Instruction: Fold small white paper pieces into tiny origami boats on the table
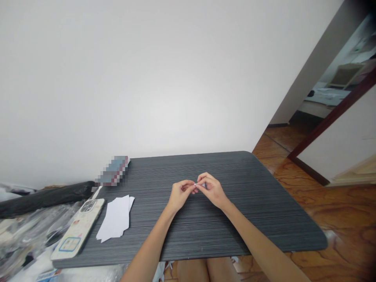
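Note:
Above the middle of the dark table (194, 235), my left hand (181, 192) and my right hand (214, 191) meet at the fingertips. Thumbs and forefingers of both pinch a small white piece of paper (196, 184). Fingers cover most of it, so its full shape is hidden. A loose stack of white paper sheets (115, 217) lies flat to the left of my left hand, apart from it.
A phone in a pale case (78, 229) rests at the table's left edge. Behind the sheets lies a blurred-out book-like object (113, 171). Plastic bags (38, 231) and a long black roll (47, 197) crowd the left side. A white wall (164, 78) rises behind the table.

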Demonstrator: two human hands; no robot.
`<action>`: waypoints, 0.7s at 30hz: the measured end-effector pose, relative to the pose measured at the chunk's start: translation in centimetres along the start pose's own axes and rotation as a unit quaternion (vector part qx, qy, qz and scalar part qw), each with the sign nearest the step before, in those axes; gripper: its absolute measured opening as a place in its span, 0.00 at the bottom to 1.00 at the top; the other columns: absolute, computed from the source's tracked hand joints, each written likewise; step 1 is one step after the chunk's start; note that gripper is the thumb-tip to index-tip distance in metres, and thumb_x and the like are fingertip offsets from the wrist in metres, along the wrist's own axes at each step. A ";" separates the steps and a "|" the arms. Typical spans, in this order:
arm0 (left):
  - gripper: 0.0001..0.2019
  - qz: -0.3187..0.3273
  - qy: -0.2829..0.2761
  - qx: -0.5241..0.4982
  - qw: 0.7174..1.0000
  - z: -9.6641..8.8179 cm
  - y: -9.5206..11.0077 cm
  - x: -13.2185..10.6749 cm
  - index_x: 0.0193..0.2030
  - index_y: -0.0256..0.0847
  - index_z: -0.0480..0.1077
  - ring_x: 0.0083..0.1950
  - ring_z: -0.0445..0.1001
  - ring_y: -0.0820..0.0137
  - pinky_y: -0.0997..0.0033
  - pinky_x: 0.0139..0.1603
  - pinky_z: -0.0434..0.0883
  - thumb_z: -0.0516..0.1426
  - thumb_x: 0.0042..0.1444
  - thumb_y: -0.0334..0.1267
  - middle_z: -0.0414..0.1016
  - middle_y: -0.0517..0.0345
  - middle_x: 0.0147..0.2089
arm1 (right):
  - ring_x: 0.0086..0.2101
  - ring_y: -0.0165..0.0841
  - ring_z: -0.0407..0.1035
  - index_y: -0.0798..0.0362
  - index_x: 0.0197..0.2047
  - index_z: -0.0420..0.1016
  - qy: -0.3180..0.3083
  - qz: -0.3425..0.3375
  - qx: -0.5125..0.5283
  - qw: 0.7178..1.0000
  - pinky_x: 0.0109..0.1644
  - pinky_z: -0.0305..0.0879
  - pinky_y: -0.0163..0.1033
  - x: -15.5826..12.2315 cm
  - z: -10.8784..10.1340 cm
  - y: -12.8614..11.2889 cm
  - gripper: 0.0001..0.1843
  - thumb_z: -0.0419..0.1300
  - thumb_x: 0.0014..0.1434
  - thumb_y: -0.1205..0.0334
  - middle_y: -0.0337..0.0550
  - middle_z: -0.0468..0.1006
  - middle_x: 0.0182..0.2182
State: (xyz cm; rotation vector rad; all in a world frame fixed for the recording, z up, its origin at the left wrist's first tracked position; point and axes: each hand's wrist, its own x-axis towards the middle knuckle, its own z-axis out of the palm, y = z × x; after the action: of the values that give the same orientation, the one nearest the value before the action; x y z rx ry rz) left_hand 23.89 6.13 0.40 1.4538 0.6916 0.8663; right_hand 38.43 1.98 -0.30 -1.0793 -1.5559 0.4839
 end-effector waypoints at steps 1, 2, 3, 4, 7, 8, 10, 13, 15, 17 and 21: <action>0.10 0.004 -0.001 0.001 1.000 0.0 0.0 0.0 0.31 0.32 0.70 0.27 0.73 0.70 0.71 0.32 0.70 0.57 0.47 0.39 0.74 0.53 0.25 | 0.33 0.31 0.64 0.54 0.26 0.69 0.000 0.006 0.012 1.000 0.38 0.62 0.39 0.0 0.0 0.0 0.04 0.56 0.52 0.65 0.43 0.67 0.31; 0.10 0.007 -0.001 0.005 1.000 -0.1 0.0 0.0 0.31 0.32 0.70 0.27 0.73 0.70 0.71 0.32 0.70 0.57 0.47 0.39 0.74 0.53 0.25 | 0.33 0.31 0.64 0.54 0.26 0.69 -0.001 0.010 0.023 1.000 0.38 0.62 0.39 0.0 0.0 0.1 0.04 0.57 0.52 0.65 0.43 0.67 0.32; 0.11 0.010 -0.001 0.011 1.000 -0.1 0.0 0.0 0.31 0.32 0.71 0.27 0.73 0.70 0.71 0.32 0.71 0.57 0.47 0.40 0.74 0.53 0.24 | 0.33 0.31 0.64 0.54 0.27 0.69 -0.001 0.015 0.033 0.999 0.38 0.62 0.39 0.0 0.0 0.1 0.04 0.57 0.52 0.65 0.43 0.67 0.32; 0.11 0.013 0.000 0.018 1.000 -0.1 0.0 -0.1 0.30 0.32 0.71 0.27 0.73 0.70 0.70 0.32 0.71 0.57 0.47 0.40 0.74 0.53 0.24 | 0.33 0.31 0.64 0.54 0.27 0.70 -0.001 0.020 0.043 0.999 0.38 0.63 0.39 0.0 0.0 0.2 0.04 0.57 0.51 0.64 0.44 0.66 0.32; 0.11 0.022 0.005 0.035 0.999 -0.1 0.2 -0.1 0.29 0.32 0.72 0.26 0.72 0.70 0.71 0.32 0.71 0.57 0.47 0.41 0.74 0.53 0.24 | 0.33 0.31 0.63 0.54 0.26 0.70 -0.001 0.037 0.067 0.997 0.38 0.63 0.39 0.0 0.2 0.2 0.04 0.58 0.51 0.63 0.44 0.65 0.32; 0.11 0.023 0.008 0.036 0.999 -0.1 0.3 -0.1 0.29 0.32 0.72 0.26 0.72 0.70 0.71 0.32 0.71 0.57 0.47 0.41 0.74 0.53 0.24 | 0.33 0.30 0.63 0.54 0.26 0.70 0.001 0.044 0.078 0.996 0.37 0.64 0.38 0.1 0.2 0.2 0.04 0.58 0.50 0.63 0.44 0.65 0.33; 0.11 0.021 0.015 0.031 0.999 -0.1 0.4 -0.1 0.29 0.32 0.72 0.26 0.73 0.70 0.71 0.32 0.71 0.57 0.47 0.40 0.74 0.53 0.24 | 0.32 0.29 0.64 0.54 0.29 0.70 0.014 0.064 0.114 0.991 0.36 0.64 0.37 0.2 0.3 0.2 0.05 0.60 0.48 0.62 0.43 0.63 0.35; 0.10 0.015 0.031 0.017 0.999 -0.1 0.4 0.0 0.29 0.32 0.72 0.25 0.73 0.70 0.71 0.32 0.71 0.57 0.47 0.40 0.74 0.53 0.24 | 0.32 0.28 0.65 0.53 0.34 0.71 0.027 0.102 0.174 0.979 0.36 0.66 0.36 0.4 0.1 0.1 0.11 0.63 0.44 0.61 0.44 0.64 0.38; 0.11 0.010 0.045 0.005 0.999 -0.1 0.4 0.0 0.29 0.33 0.72 0.25 0.73 0.69 0.70 0.31 0.72 0.57 0.47 0.40 0.75 0.53 0.24 | 0.32 0.29 0.66 0.55 0.33 0.73 0.006 0.135 0.189 0.973 0.37 0.66 0.36 0.5 -0.2 0.1 0.12 0.63 0.43 0.60 0.44 0.67 0.36; 0.11 0.005 0.053 -0.002 0.999 -0.2 0.4 0.1 0.29 0.33 0.72 0.25 0.73 0.69 0.70 0.32 0.72 0.58 0.46 0.41 0.75 0.53 0.25 | 0.29 0.29 0.67 0.56 0.31 0.74 -0.024 0.177 0.196 0.964 0.34 0.66 0.36 0.6 -0.5 0.0 0.12 0.63 0.43 0.58 0.43 0.72 0.30; 0.11 0.003 0.051 -0.002 0.999 -0.3 0.3 0.1 0.29 0.33 0.72 0.26 0.74 0.69 0.70 0.33 0.72 0.58 0.46 0.41 0.75 0.53 0.26 | 0.22 0.28 0.66 0.58 0.31 0.75 -0.034 0.240 0.225 0.944 0.26 0.64 0.35 0.6 -0.8 -0.1 0.13 0.63 0.43 0.57 0.42 0.75 0.22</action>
State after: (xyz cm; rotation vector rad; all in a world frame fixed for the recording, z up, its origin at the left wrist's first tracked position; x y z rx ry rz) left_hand 23.65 6.39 0.67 1.4164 0.7612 0.9514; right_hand 39.12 2.26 0.40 -1.0776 -1.1461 1.1602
